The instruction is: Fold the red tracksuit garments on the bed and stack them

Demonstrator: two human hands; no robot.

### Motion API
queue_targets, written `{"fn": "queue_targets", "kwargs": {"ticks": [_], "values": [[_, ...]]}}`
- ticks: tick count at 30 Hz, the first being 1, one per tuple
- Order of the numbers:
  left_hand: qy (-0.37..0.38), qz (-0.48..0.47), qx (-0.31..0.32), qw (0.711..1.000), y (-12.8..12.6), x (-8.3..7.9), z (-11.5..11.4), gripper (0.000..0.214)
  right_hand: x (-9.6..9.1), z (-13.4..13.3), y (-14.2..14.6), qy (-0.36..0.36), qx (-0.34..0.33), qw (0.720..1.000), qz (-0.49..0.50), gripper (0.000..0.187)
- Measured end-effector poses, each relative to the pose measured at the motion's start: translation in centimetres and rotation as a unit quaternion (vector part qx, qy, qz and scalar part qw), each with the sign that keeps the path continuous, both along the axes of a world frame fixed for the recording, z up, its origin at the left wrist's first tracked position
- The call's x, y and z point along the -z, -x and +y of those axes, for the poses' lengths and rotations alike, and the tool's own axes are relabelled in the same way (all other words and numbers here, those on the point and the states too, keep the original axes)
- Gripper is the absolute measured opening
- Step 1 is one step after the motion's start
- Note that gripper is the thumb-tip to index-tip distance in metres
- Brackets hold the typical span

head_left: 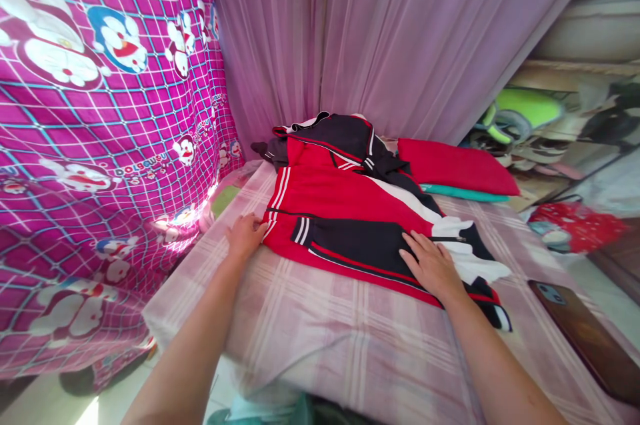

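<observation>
A red, black and white zip jacket [345, 193] lies flat on the table, its striped hem at the left and its white collar end at the right. One black sleeve [360, 245] is folded back along the body, and its striped cuff points left. My left hand [245, 236] rests at the hem's near corner, fingers apart and fingertips touching the striped band. Lying over the sleeve near the shoulder is my right hand [434, 265], palm down with fingers spread. Behind the jacket is a crumpled black and red garment [333, 135] with white stripes.
A folded red cloth [455, 168] lies over a teal one [463, 193] at the back right. A phone [585, 331] rests near the right edge of the checked table cover [360, 345]. Pink cartoon fabric [150, 91] hangs at left, a purple curtain [380, 31] behind.
</observation>
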State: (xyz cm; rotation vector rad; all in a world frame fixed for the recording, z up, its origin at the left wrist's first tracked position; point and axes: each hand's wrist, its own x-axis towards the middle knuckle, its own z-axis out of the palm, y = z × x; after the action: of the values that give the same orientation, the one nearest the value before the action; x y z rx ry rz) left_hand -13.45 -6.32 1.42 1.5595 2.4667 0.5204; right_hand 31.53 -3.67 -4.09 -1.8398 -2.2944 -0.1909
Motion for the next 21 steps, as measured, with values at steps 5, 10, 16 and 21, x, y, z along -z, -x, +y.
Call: {"fn": "queue_targets", "kwargs": {"ticks": [5, 10, 16, 21], "values": [[0.030, 0.018, 0.013, 0.999, -0.3, -1.2, 0.2, 0.029, -0.1, -0.1, 0.1, 0.006, 0.002, 1.000, 0.001, 0.056], [0.026, -0.022, 0.008, 0.999, 0.3, -1.2, 0.3, 0.027, -0.1, 0.0, 0.1, 0.006, 0.001, 1.000, 0.005, 0.055], [0.031, -0.163, -0.008, 0.986, 2.6, -1.5, 2.0, 0.019, -0.4, -0.2, 0.3, 0.012, 0.006, 1.000, 0.007, 0.055], [0.080, -0.247, 0.019, 0.966, 3.6, -2.6, 3.1, 0.028, -0.2, -0.1, 0.2, 0.002, 0.002, 1.000, 0.015, 0.054]]}}
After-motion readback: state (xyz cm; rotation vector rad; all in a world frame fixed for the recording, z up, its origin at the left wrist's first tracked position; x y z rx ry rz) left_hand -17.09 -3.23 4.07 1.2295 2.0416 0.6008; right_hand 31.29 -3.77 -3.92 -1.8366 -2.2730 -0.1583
